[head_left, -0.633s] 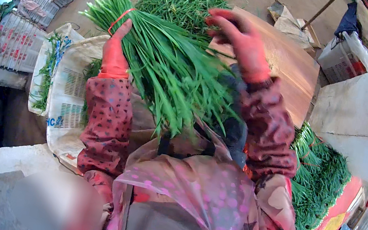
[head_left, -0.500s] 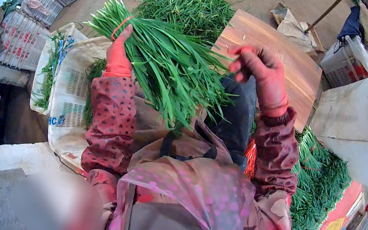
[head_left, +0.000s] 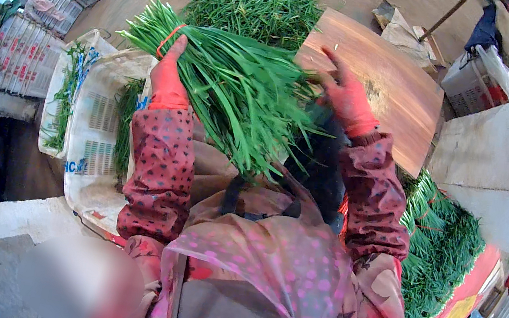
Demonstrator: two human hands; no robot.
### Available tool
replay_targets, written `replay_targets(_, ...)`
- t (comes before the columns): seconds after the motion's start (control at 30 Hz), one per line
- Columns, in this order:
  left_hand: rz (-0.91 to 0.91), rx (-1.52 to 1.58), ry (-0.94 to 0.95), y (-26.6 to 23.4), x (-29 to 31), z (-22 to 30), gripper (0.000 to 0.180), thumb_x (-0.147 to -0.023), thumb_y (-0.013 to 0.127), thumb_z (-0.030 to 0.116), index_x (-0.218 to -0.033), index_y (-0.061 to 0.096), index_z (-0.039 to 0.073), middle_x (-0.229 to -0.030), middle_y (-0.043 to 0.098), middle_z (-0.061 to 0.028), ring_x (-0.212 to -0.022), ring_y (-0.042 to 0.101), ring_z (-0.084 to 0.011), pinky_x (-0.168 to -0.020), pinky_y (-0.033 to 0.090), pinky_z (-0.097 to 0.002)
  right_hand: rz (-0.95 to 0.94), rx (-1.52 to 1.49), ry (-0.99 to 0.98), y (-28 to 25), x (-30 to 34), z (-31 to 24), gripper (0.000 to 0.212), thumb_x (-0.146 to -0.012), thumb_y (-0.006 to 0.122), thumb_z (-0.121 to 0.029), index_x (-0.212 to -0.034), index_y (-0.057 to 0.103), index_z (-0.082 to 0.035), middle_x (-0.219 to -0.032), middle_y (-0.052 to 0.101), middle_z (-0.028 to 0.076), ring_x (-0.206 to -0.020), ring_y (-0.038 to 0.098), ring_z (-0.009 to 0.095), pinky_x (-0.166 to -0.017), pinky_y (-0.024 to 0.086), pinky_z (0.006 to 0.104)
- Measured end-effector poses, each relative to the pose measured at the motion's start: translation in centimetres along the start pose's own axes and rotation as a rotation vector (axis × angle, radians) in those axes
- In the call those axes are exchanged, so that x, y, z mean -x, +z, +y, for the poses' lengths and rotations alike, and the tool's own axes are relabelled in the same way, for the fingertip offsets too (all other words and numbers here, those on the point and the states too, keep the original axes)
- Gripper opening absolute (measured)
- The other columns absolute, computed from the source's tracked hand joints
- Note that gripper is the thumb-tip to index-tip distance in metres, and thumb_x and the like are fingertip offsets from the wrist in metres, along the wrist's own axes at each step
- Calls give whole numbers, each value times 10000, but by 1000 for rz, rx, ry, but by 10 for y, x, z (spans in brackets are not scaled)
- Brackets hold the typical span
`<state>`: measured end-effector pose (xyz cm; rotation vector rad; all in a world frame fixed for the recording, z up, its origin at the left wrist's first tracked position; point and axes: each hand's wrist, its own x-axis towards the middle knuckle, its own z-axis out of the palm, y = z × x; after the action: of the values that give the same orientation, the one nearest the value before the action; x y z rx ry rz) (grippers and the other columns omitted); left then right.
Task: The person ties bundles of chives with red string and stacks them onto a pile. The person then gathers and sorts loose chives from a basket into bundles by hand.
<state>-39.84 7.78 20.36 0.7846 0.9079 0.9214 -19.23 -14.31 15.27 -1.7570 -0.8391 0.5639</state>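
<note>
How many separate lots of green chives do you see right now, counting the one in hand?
4: the tied bunch gripped by the left hand; a loose heap behind it; stacked bundles at right; some in the white sacks at left. More may be hidden.

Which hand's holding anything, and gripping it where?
Left hand grips the bundle of green leaves at its banded stem end. Right hand, fingers spread, rests against the leafy end, not closed on it.

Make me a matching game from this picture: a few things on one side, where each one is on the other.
Things:
1. bundle of long green leaves tied with a red band
2. brown wooden board
3. white woven sack
4. loose heap of green stalks

Places:
A. far, on the floor
B. in the left hand
C. lower left
D. under the right hand

Pairs: 1-B, 2-D, 3-C, 4-A
</note>
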Motion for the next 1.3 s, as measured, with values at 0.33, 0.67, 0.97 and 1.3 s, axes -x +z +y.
replay_targets(0.33, 62, 14, 74, 2, -1, -9, 304, -790, 712, 105, -1059, 628, -8, -939, 679, -129, -724, 674, -252, -649, 576, -386, -12, -66, -352, 27, 64, -80, 258, -889, 609, -180, -1142, 623, -133, -896, 681, 73, -768, 656, 178, -661, 526, 297)
replay_targets(0.67, -21, -219, 344, 10, -5, -24, 372, -754, 745, 53, -1102, 622, 10, -1036, 655, -61, -864, 618, -165, -792, 508, -312, 10, 436, -406, 75, 25, -41, 162, -830, 666, -242, -945, 669, -128, -856, 661, 109, -755, 639, 303, -640, 506, 364)
replay_targets(0.97, -98, -168, 307, 4, -6, -27, 375, -785, 725, 123, -1129, 617, 20, -1016, 664, -88, -824, 654, -191, -728, 541, -331, -561, -534, 146, 30, 59, -81, 202, -930, 563, -246, -941, 660, -69, -819, 661, 1, -624, 593, 95, -523, 484, 251)
replay_targets(1.3, -87, -209, 248, -3, -16, -27, 404, -841, 690, 257, -1122, 607, -22, -1032, 671, -120, -842, 672, -233, -759, 551, -364, -118, -158, -38, 56, 43, -47, 228, -928, 544, -193, -1143, 616, -172, -711, 634, 68, -562, 626, 151, -566, 504, 307)
